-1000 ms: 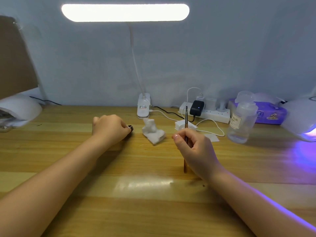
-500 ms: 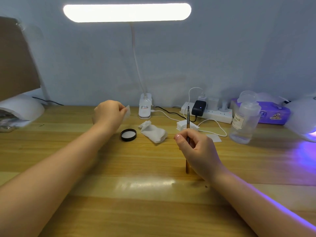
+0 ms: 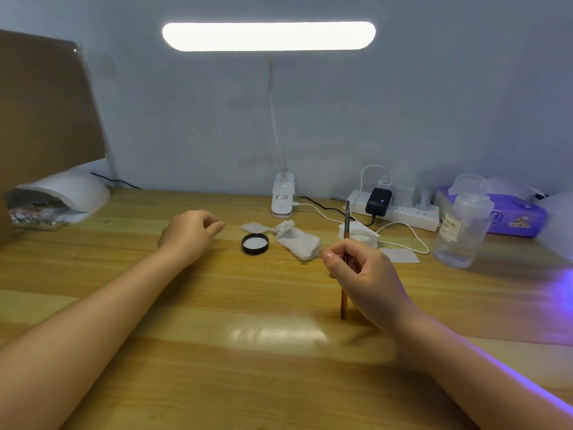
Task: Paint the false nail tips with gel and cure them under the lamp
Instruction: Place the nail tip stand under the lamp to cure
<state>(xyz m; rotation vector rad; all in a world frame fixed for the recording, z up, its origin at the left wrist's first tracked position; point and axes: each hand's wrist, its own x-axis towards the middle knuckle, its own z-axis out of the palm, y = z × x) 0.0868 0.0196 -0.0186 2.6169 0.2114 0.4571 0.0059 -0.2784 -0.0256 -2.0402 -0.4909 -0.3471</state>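
1. Surface: we work at a wooden table (image 3: 186, 352) with pale and darker plank stripes. The desk lamp's bar is reflected as a bright patch near the front centre.
2. Room: a plain grey-blue wall (image 3: 434, 103) stands directly behind the table. A cardboard panel (image 3: 43, 103) leans at the far left.
3. Lighting: a clip-on desk lamp (image 3: 268, 36) hangs its lit bar over the middle of the table; its white clamp sits at the back edge.
4. Left hand (image 3: 189, 234): our fingers are loosely curled and hold nothing. It hovers or rests left of the black lid; we cannot tell which.
5. Right hand (image 3: 366, 274): our fingers pinch the brush (image 3: 344, 265), which stands nearly upright, its lower end at the table.
6. Centre items: a black lid (image 3: 255, 243) lies open-side up. Crumpled white wipes (image 3: 297, 240) lie just to its right.
7. Rear right: a white power strip (image 3: 400, 209) with plugged adapters, a clear pump bottle (image 3: 465, 231) and a purple tissue pack (image 3: 511, 217).
8. Curing lamps: one white unit (image 3: 62, 197) sits at far left; violet light (image 3: 561, 280) spills onto the table from the right edge.
9. Nail tips: we cannot make them out.
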